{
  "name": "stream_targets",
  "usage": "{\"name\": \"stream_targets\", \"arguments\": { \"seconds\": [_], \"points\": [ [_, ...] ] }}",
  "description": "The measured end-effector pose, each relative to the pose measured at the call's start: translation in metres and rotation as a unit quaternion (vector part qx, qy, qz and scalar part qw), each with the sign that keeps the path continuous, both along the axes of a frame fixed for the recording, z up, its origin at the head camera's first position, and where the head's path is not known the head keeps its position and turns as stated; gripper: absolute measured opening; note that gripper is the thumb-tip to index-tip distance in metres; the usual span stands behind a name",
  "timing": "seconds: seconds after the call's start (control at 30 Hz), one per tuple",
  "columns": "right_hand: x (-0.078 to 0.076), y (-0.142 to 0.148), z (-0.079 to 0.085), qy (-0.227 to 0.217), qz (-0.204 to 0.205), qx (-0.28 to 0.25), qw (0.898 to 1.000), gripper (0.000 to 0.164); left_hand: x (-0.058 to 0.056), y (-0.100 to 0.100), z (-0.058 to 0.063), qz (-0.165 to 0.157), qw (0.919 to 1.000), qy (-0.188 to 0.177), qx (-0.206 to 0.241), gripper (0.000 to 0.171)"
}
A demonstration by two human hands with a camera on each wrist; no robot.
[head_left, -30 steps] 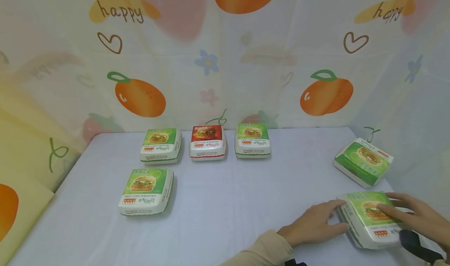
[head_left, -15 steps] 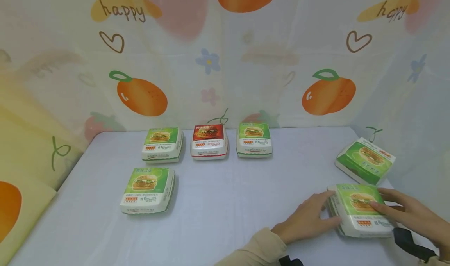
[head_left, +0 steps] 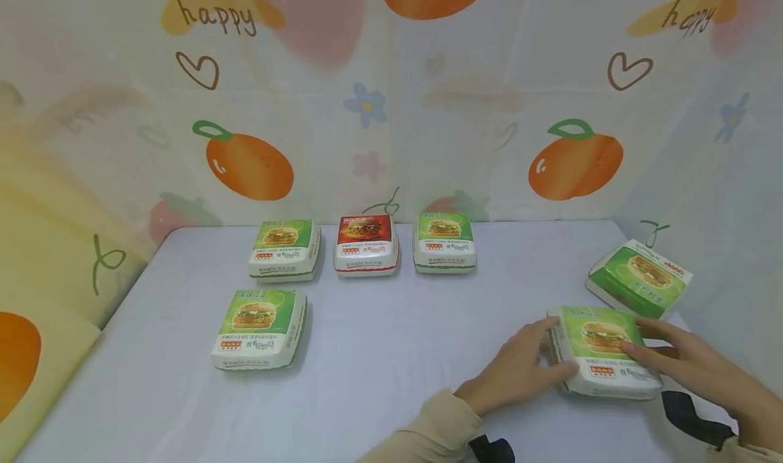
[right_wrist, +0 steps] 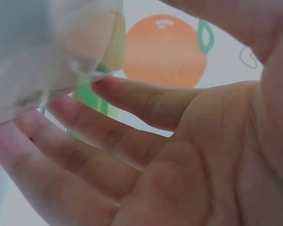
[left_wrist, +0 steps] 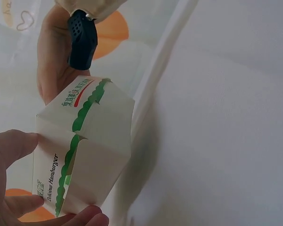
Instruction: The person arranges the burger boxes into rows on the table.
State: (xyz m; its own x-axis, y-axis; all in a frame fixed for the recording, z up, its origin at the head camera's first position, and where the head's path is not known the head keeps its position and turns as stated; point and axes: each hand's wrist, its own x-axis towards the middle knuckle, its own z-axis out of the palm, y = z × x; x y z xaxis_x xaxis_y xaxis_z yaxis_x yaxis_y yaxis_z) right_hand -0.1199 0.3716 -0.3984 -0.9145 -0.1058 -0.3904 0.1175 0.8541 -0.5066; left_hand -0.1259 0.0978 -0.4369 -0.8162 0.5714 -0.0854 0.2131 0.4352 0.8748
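Between my two hands is a green-and-white hamburger box [head_left: 602, 357] with a burger picture on its lid. My left hand [head_left: 510, 371] grips its left side with thumb and fingers. From the right, my right hand [head_left: 703, 371] holds it, thumb over the lid and fingers along the far right side. In the left wrist view, the box [left_wrist: 85, 146] shows its white side with a green scalloped band, and fingertips [left_wrist: 92, 216] reach its lower edge. The right wrist view has the box [right_wrist: 37, 61] blurred at upper left, with fingertips [right_wrist: 61, 106] at its underside.
A tilted green hamburger box [head_left: 641, 278] lies just behind, at the table's right edge. Along the back stand a green box [head_left: 285, 251], a red one [head_left: 366, 245] and another green one [head_left: 444, 243]. One more green box [head_left: 259, 329] sits front left on the white table [head_left: 379, 395].
Both hands have moved the hamburger box left and away from me, closer to the tilted box. The other boxes have kept their places; the view has shifted slightly.
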Motion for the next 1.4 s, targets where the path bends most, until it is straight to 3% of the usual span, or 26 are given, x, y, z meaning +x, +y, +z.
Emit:
{"name": "stream_targets", "arguments": {
  "seconds": [0.4,0.57,0.97,1.4],
  "points": [
    [0.001,-0.027,0.003,0.038,0.024,-0.056,0.997,0.073,-0.003,-0.026,0.001,0.031,0.9986,-0.017,0.038,0.066],
    [0.001,-0.036,0.002,0.051,0.028,-0.067,0.996,0.073,-0.001,-0.033,0.003,0.047,0.9983,-0.017,0.031,0.066],
    [-0.001,-0.062,0.002,0.047,0.032,-0.084,0.995,0.069,0.001,-0.058,0.005,0.055,0.9983,-0.007,0.019,0.066],
    [-0.003,-0.088,0.005,0.044,0.039,-0.094,0.994,0.07,0.002,-0.082,0.008,0.072,0.9968,-0.023,0.025,0.065]
  ]
}}
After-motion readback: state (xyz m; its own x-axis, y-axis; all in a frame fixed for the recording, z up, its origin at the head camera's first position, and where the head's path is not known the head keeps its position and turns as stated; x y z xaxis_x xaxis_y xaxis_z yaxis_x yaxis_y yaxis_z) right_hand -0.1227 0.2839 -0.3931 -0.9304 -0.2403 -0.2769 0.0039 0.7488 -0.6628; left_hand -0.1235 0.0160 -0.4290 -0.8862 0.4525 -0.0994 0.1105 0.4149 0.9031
